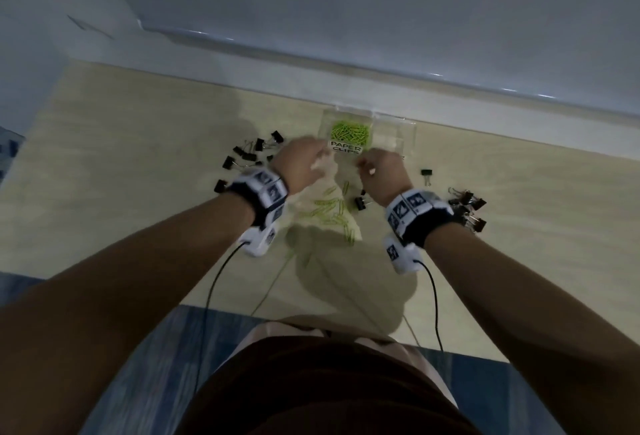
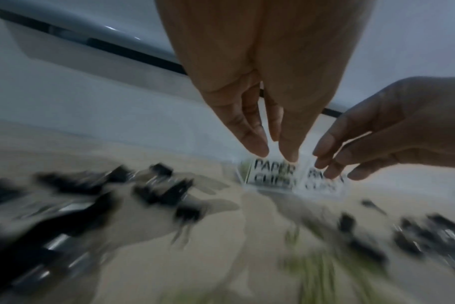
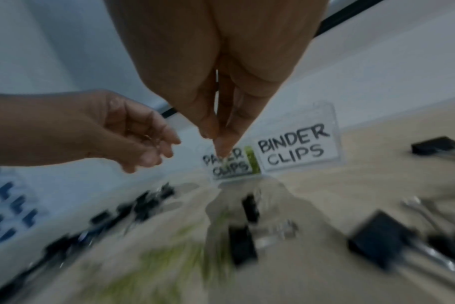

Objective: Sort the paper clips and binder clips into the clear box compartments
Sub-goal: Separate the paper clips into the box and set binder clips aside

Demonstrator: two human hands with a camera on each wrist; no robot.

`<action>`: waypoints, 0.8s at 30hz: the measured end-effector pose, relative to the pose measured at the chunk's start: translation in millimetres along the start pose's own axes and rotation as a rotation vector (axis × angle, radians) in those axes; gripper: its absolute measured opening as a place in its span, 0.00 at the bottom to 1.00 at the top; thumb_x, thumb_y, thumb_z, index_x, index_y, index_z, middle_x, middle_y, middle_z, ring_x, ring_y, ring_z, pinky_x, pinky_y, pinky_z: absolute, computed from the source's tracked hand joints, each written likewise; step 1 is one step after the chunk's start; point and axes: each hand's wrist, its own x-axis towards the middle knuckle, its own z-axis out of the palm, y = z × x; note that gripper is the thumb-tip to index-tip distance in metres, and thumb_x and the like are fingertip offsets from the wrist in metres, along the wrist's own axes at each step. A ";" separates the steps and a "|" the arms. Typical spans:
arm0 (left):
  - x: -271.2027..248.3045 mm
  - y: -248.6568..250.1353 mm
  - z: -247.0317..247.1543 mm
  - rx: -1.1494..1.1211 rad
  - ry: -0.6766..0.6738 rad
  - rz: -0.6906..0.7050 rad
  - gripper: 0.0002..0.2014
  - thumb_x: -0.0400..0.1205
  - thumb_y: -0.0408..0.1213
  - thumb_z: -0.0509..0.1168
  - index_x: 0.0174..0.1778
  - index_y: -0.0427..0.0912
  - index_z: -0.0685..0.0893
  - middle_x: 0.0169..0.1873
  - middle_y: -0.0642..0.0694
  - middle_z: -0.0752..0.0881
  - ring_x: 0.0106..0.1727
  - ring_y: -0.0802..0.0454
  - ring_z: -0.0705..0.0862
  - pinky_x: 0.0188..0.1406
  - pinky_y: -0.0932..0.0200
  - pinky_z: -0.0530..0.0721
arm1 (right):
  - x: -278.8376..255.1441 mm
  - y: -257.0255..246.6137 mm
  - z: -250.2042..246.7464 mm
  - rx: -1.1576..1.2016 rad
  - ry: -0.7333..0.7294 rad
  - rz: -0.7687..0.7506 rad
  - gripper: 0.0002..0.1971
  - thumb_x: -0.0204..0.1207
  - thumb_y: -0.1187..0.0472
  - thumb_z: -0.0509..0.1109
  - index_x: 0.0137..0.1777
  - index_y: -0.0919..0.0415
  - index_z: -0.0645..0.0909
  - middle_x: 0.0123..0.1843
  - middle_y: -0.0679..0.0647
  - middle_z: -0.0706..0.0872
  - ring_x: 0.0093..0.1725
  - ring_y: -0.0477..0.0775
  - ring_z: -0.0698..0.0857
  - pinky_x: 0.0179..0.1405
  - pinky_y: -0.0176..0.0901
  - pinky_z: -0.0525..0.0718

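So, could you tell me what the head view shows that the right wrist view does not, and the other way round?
Only the head view shows inside the clear box: green paper clips fill the left compartment, while the right one looks empty. Only the right wrist view shows the readable "BINDER CLIPS" label on the box front. Both show the left hand and right hand near the box front, loose green clips and black binder clips on the table, and the "PAPER CLIPS" label.
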 end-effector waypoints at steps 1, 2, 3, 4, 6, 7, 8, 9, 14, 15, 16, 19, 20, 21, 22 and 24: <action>-20.9 -8.6 6.4 0.044 -0.086 -0.020 0.22 0.74 0.37 0.73 0.64 0.41 0.78 0.58 0.42 0.79 0.58 0.44 0.81 0.56 0.50 0.81 | -7.9 0.4 8.8 -0.033 -0.086 -0.022 0.13 0.72 0.73 0.61 0.50 0.65 0.86 0.51 0.62 0.88 0.50 0.62 0.85 0.55 0.50 0.84; -40.8 -16.9 15.0 0.107 -0.171 -0.048 0.27 0.73 0.42 0.74 0.68 0.43 0.75 0.62 0.42 0.76 0.61 0.44 0.78 0.58 0.50 0.79 | -13.9 -1.6 15.8 -0.070 -0.168 -0.041 0.15 0.71 0.72 0.61 0.53 0.65 0.85 0.54 0.63 0.86 0.52 0.63 0.84 0.57 0.52 0.83; -59.1 -24.0 24.9 0.186 -0.234 -0.076 0.35 0.71 0.49 0.75 0.72 0.43 0.70 0.66 0.41 0.72 0.65 0.43 0.75 0.62 0.48 0.78 | -17.3 -2.0 26.0 -0.109 -0.240 -0.051 0.16 0.71 0.71 0.61 0.56 0.65 0.84 0.57 0.63 0.84 0.55 0.64 0.83 0.59 0.53 0.82; -73.4 -30.3 35.8 0.272 -0.274 -0.098 0.45 0.68 0.56 0.75 0.76 0.42 0.63 0.69 0.40 0.67 0.69 0.41 0.70 0.65 0.45 0.76 | -19.3 -4.3 33.2 -0.154 -0.302 -0.052 0.17 0.71 0.70 0.61 0.59 0.65 0.82 0.61 0.63 0.81 0.59 0.64 0.82 0.61 0.54 0.81; -91.6 -35.1 53.7 0.394 -0.299 -0.131 0.60 0.60 0.67 0.74 0.79 0.40 0.53 0.70 0.37 0.61 0.70 0.37 0.64 0.66 0.41 0.75 | -22.5 -7.4 47.4 -0.236 -0.388 -0.048 0.21 0.72 0.69 0.62 0.66 0.60 0.78 0.71 0.61 0.74 0.67 0.62 0.75 0.68 0.54 0.76; -94.7 -35.6 60.9 0.412 -0.280 -0.140 0.62 0.58 0.69 0.74 0.79 0.39 0.52 0.70 0.37 0.60 0.70 0.36 0.62 0.66 0.41 0.75 | -25.2 -7.7 52.6 -0.271 -0.410 -0.048 0.23 0.73 0.70 0.62 0.68 0.58 0.76 0.73 0.59 0.71 0.70 0.61 0.70 0.69 0.55 0.75; -95.3 -34.7 66.7 0.410 -0.250 -0.145 0.61 0.58 0.68 0.74 0.78 0.38 0.53 0.68 0.37 0.60 0.68 0.36 0.62 0.66 0.41 0.76 | -30.0 -8.7 55.6 -0.307 -0.431 -0.051 0.25 0.72 0.72 0.62 0.70 0.58 0.74 0.73 0.58 0.68 0.70 0.61 0.68 0.68 0.56 0.76; -93.8 -33.2 71.1 0.392 -0.216 -0.148 0.58 0.60 0.65 0.75 0.77 0.37 0.55 0.67 0.36 0.61 0.67 0.36 0.63 0.67 0.42 0.76 | -36.2 -8.0 58.4 -0.339 -0.436 -0.079 0.27 0.70 0.75 0.63 0.70 0.58 0.74 0.73 0.58 0.67 0.70 0.62 0.67 0.66 0.56 0.78; -77.1 -27.6 73.3 0.053 -0.146 -0.129 0.32 0.71 0.40 0.76 0.70 0.40 0.72 0.63 0.41 0.70 0.64 0.42 0.74 0.66 0.50 0.75 | -72.9 -3.3 59.1 -0.341 -0.447 -0.262 0.27 0.68 0.78 0.64 0.68 0.63 0.76 0.72 0.60 0.70 0.67 0.63 0.71 0.64 0.54 0.79; -74.4 -27.6 71.8 0.014 -0.150 -0.101 0.28 0.72 0.37 0.75 0.67 0.40 0.76 0.61 0.42 0.73 0.62 0.43 0.76 0.65 0.51 0.76 | -78.6 -2.4 54.9 -0.303 -0.448 -0.255 0.27 0.68 0.77 0.64 0.69 0.62 0.76 0.72 0.58 0.71 0.67 0.62 0.73 0.64 0.51 0.80; -72.8 -28.2 70.9 -0.005 -0.145 -0.071 0.24 0.73 0.35 0.74 0.65 0.40 0.78 0.60 0.43 0.75 0.61 0.44 0.77 0.64 0.51 0.77 | -83.4 -0.9 49.9 -0.270 -0.429 -0.238 0.26 0.69 0.76 0.64 0.68 0.61 0.77 0.71 0.58 0.72 0.66 0.62 0.75 0.62 0.49 0.81; -75.1 -31.3 67.1 0.033 -0.084 -0.017 0.22 0.74 0.35 0.72 0.65 0.42 0.79 0.59 0.45 0.77 0.62 0.46 0.77 0.62 0.48 0.79 | -94.0 6.8 35.4 -0.160 -0.246 -0.149 0.18 0.72 0.70 0.67 0.62 0.64 0.81 0.64 0.62 0.78 0.60 0.65 0.80 0.57 0.50 0.82; -77.5 -32.8 66.2 0.066 -0.066 -0.029 0.25 0.74 0.38 0.73 0.67 0.42 0.77 0.61 0.45 0.75 0.64 0.47 0.75 0.63 0.47 0.79 | -96.6 9.8 32.5 -0.145 -0.206 -0.080 0.18 0.72 0.66 0.69 0.63 0.64 0.80 0.63 0.62 0.77 0.60 0.65 0.80 0.59 0.51 0.82; -80.8 -34.8 65.7 0.099 -0.059 -0.060 0.31 0.72 0.42 0.75 0.70 0.43 0.74 0.64 0.45 0.73 0.65 0.47 0.73 0.64 0.46 0.79 | -98.4 13.3 32.3 -0.141 -0.200 0.004 0.20 0.72 0.60 0.71 0.64 0.63 0.79 0.62 0.61 0.76 0.60 0.64 0.79 0.60 0.53 0.81; -84.3 -36.5 65.4 0.126 -0.059 -0.102 0.37 0.69 0.45 0.77 0.73 0.44 0.70 0.66 0.44 0.70 0.67 0.46 0.71 0.65 0.47 0.80 | -100.1 14.8 33.6 -0.153 -0.223 0.083 0.24 0.71 0.54 0.74 0.66 0.60 0.77 0.62 0.59 0.75 0.60 0.62 0.78 0.62 0.53 0.81; -88.5 -38.0 66.1 0.158 -0.075 -0.170 0.44 0.65 0.49 0.79 0.74 0.43 0.67 0.68 0.42 0.67 0.68 0.45 0.69 0.66 0.48 0.79 | -102.0 12.0 40.4 -0.192 -0.307 0.183 0.33 0.65 0.45 0.77 0.68 0.53 0.73 0.62 0.58 0.71 0.62 0.60 0.75 0.64 0.53 0.79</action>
